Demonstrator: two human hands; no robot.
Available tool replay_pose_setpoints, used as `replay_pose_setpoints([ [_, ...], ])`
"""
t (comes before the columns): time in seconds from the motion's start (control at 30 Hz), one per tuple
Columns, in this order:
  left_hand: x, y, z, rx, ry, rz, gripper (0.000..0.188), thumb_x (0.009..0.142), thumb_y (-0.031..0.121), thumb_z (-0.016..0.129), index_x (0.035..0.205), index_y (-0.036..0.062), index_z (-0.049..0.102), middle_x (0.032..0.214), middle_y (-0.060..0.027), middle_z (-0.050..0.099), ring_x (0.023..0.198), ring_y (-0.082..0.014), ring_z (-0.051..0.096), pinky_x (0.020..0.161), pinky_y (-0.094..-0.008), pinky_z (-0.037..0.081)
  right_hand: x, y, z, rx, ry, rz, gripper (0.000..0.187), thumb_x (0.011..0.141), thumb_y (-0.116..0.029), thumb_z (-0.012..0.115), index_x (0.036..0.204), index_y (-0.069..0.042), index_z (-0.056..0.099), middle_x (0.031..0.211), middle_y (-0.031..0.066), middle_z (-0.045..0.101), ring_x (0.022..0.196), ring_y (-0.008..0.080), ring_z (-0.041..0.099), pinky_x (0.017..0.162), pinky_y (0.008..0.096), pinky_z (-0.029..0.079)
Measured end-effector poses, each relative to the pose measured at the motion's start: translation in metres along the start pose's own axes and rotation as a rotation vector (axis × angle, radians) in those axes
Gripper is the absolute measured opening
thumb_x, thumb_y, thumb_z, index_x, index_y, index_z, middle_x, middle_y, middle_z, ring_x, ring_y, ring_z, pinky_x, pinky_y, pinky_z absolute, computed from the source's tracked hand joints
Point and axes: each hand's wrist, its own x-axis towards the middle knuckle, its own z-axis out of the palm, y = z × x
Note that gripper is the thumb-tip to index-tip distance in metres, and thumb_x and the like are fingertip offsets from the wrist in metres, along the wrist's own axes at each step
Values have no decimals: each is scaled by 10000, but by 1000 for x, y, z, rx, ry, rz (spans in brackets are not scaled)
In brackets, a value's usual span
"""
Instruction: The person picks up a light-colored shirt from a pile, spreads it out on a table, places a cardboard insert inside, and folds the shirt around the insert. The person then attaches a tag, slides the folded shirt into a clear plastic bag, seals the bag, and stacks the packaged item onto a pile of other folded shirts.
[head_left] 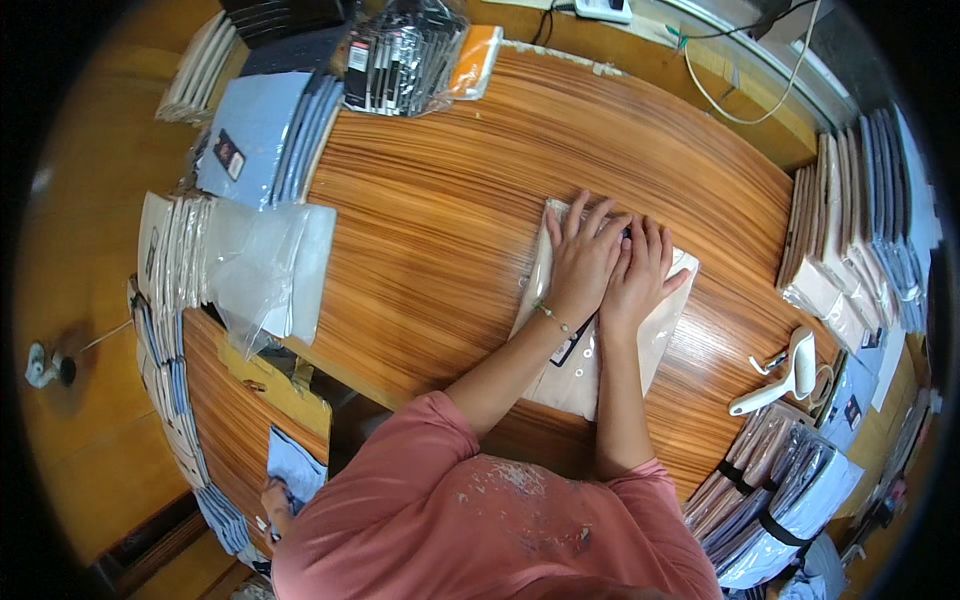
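A folded beige shirt (662, 335), apparently in a clear plastic bag, lies flat on the wood-grain table in front of me. My left hand (588, 250), with a beaded bracelet at the wrist, rests palm down on its far part, fingers spread. Beside it and touching it, my right hand (643, 272) lies flat on the same shirt, fingers stretched out. Between my forearms a dark hang tag (570, 352) and small pale buttons show on the shirt. My hands and forearms hide much of its middle and collar.
Right: a white handheld scanner (797, 375), stacked packed shirts (835, 225) and strapped bundles (775, 490). Left: blue packed shirts (255, 130) and clear plastic bags (255, 255). Black packages (400, 65) lie at the back. Another person's hand (275, 503) touches blue cloth (295, 465) at lower left.
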Motion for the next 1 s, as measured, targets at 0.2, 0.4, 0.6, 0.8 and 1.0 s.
replay_pose_setpoints([
  [0.2,-2,-2,-1,39,43,-7,245,841,170,524,1063,116,613,1211,-56,516,1254,-287,330,1033,-600,116,1,-1,3,-20,-19,-9,318,898,-251,472,1174,-132,578,1298,54,488,1284,271,332,1007,635,9],
  [0.4,-37,-13,-10,66,36,43,287,885,221,455,1118,108,579,1250,-88,500,1260,-292,331,1049,-573,102,-34,-10,-12,66,-52,-20,326,908,-272,446,1174,-123,561,1353,85,428,1306,289,285,988,669,49],
  [0.6,-129,-11,-14,243,-36,139,295,883,216,460,1138,107,558,1251,-95,483,1258,-293,335,1037,-595,100,-126,6,-34,179,-77,66,362,896,-270,449,1215,-129,544,1368,91,411,1309,265,295,1014,621,-35],
  [0.8,-99,-59,-42,-356,-314,-7,366,865,227,512,1187,56,528,1240,-129,498,1185,-288,415,975,-472,318,-110,-1,-57,205,29,5,458,806,-241,558,1241,-113,485,1367,136,359,1290,313,286,1035,585,140],
  [1.0,-70,-5,-106,459,-606,503,402,756,309,671,1036,28,606,983,-176,592,929,-322,557,802,-397,439,-87,79,-118,42,-358,-327,433,792,-267,621,1175,-86,528,1172,120,541,1065,288,521,906,507,389],
])
